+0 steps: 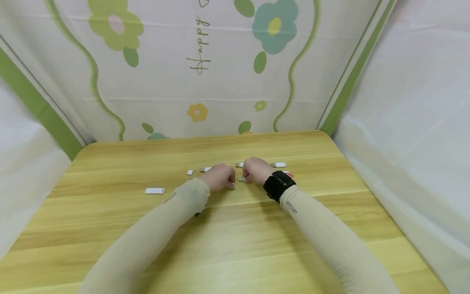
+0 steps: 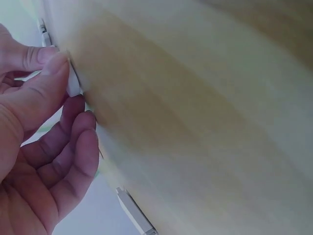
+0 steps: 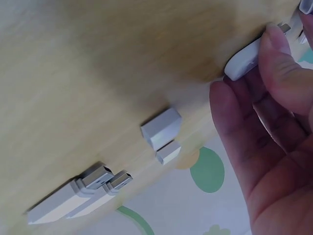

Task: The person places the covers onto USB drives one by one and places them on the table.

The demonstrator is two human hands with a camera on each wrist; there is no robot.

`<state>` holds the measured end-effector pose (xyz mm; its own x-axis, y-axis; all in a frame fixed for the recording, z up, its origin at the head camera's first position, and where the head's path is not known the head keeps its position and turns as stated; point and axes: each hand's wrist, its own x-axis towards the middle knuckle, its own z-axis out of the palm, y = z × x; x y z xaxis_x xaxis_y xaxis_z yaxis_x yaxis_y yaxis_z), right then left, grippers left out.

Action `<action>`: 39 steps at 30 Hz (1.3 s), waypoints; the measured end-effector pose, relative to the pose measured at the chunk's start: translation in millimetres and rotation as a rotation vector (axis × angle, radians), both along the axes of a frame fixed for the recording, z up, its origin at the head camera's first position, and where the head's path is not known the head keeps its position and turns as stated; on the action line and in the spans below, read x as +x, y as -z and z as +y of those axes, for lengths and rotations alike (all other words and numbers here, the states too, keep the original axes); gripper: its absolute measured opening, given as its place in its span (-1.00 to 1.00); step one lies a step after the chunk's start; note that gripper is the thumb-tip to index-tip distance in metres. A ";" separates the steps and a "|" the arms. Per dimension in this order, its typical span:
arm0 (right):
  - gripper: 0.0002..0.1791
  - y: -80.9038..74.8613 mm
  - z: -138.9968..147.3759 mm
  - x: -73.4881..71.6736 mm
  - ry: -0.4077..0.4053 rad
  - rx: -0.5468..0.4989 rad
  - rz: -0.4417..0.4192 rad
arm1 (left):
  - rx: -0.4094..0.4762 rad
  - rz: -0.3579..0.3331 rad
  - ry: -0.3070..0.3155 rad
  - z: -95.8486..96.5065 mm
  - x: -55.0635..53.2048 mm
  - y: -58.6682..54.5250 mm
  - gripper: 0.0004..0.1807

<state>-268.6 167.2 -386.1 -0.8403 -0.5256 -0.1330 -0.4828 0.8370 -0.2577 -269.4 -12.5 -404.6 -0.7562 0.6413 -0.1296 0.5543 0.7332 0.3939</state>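
In the head view my left hand point(image 1: 219, 177) and right hand point(image 1: 256, 170) are close together above the table, a small gap between them. My right hand pinches a white USB stick point(image 3: 243, 61) between thumb and fingers; its bare metal plug point(image 3: 284, 28) points toward my left hand. Between left thumb and fingers is a small white piece point(image 2: 73, 84), likely a cap, mostly covered by the fingertips. In the right wrist view, two uncapped USB sticks point(image 3: 61, 201) lie side by side, near two loose white caps point(image 3: 163, 128).
A longer white stick point(image 1: 154, 190) lies on the wooden table point(image 1: 227, 253) at left. A white cap point(image 1: 189, 172) is beside an uncapped USB stick point(image 1: 205, 169). Farther right are another USB stick point(image 1: 279, 165) and a red-marked item point(image 1: 289, 174). A flowered curtain point(image 1: 161, 81) stands behind.
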 end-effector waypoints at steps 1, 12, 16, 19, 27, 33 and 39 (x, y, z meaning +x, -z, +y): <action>-0.87 -0.9 0.2 0.1 -0.002 0.001 0.000 | 0.004 -0.007 -0.010 1.0 1.7 -2.7 -0.86; -0.93 -5.4 3.8 5.3 -0.017 -0.014 0.059 | 0.006 0.021 0.050 15.1 18.0 -15.6 -0.87; -0.93 -3.1 1.2 7.6 -0.025 -0.027 0.070 | 0.001 0.022 0.053 14.4 18.8 -13.1 -0.86; -0.93 -2.6 -1.3 7.4 -0.034 -0.026 0.067 | 0.008 0.019 0.043 11.8 19.6 -11.2 -0.86; -0.92 -5.5 -5.4 9.9 -0.036 -0.034 0.075 | 0.028 0.011 0.032 8.1 24.2 -15.4 -0.89; -0.96 4.7 -3.4 3.3 -0.079 -0.086 0.070 | 0.029 -0.001 0.035 0.4 21.6 -5.6 -0.86; -0.95 12.0 0.2 -2.9 -0.109 -0.091 0.026 | 0.014 0.037 0.076 -10.7 24.4 -7.7 -0.82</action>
<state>-271.5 167.4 -398.0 -0.7798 -0.6232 -0.0600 -0.5773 0.7528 -0.3162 -245.0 -23.2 -396.9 -0.7093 0.6988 -0.0931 0.6226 0.6829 0.3820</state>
